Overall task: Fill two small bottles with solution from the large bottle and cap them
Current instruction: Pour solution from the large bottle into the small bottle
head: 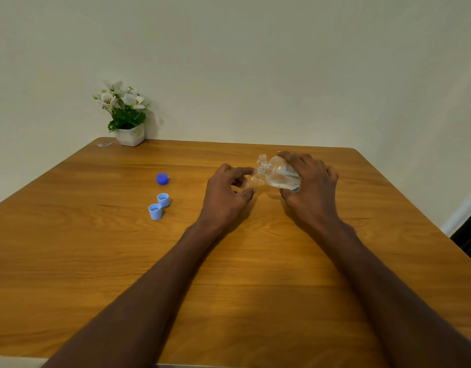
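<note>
Head view, and we're mid-pour: our right hand (310, 179) has its fingers (299, 162) wrapped over the large bottle (280, 173), tipped on its side with the neck aimed left. Our left hand (227, 191) curls its fingers (243, 171) narrowly round a small bottle (251, 181), pinched between thumb and forefinger, its mouth meeting the big neck right at our fingertips.

Risks now. Both mouths are narrow and clear, so a slight wobble of either wrist could send solution past the rim and onto the surface (255, 274). Tip too steeply and it may gush and overflow; we cannot tell how full the little one is. A wet small bottle could slip out of that light pinch.

The big bottle holds clear liquid pooled along its low side, looking roughly half full. A second small bottle (262, 158) stands upright just beyond our fingertips, uncapped; its contents are too faint to judge, and a careless knuckle could knock it over.

Well left of our left fingers wait three caps: a dark blue cap (162, 178) and two light blue caps (159, 205), open side up.
</note>
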A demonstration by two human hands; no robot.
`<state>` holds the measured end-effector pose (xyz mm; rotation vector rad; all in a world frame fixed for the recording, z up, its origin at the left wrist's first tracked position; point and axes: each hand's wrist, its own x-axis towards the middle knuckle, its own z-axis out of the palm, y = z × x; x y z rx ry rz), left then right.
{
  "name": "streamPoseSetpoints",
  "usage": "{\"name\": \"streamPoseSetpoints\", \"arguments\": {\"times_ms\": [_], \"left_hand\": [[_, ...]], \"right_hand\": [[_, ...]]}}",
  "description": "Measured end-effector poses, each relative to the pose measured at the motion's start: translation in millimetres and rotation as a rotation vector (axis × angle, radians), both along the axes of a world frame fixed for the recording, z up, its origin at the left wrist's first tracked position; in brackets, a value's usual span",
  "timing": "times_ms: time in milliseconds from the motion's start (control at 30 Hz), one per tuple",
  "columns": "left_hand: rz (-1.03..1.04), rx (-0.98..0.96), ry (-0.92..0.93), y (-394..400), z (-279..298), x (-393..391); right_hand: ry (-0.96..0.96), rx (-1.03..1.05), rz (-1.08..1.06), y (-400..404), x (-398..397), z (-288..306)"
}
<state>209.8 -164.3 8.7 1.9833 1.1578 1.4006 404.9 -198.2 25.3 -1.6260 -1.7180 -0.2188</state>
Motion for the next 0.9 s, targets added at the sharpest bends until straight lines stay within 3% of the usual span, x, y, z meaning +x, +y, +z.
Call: {"name": "streamPoseSetpoints", "arguments": {"times_ms": [900], "left_hand": [[0.023, 0.019, 0.014, 5.7, -5.1, -0.2]], "right_hand": [[-0.018, 0.023, -0.005, 1.3, 1.0, 0.0]]}}
